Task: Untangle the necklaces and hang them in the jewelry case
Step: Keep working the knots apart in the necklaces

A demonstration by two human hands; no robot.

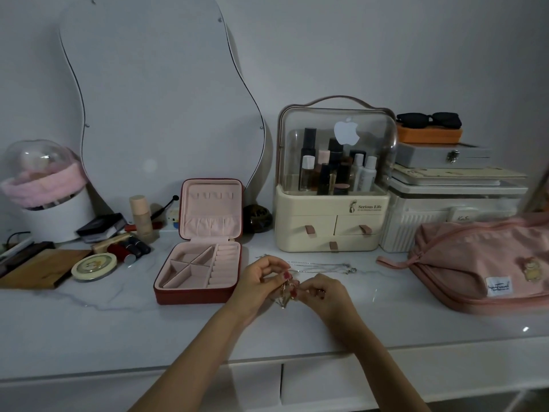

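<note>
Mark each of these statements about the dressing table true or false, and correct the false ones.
1. The jewelry case stands open. True.
2. Both hands work on a gold necklace. True: the left hand and the right hand pinch it between them.
3. A necklace already hangs from the hooks in the case lid. False: the lid shows no chain on its hooks.
4. A silver necklace lies on the table beyond the hands. True.
5. The pink pouch sits to the left of the jewelry case. False: it lies at the right end of the table.
</note>
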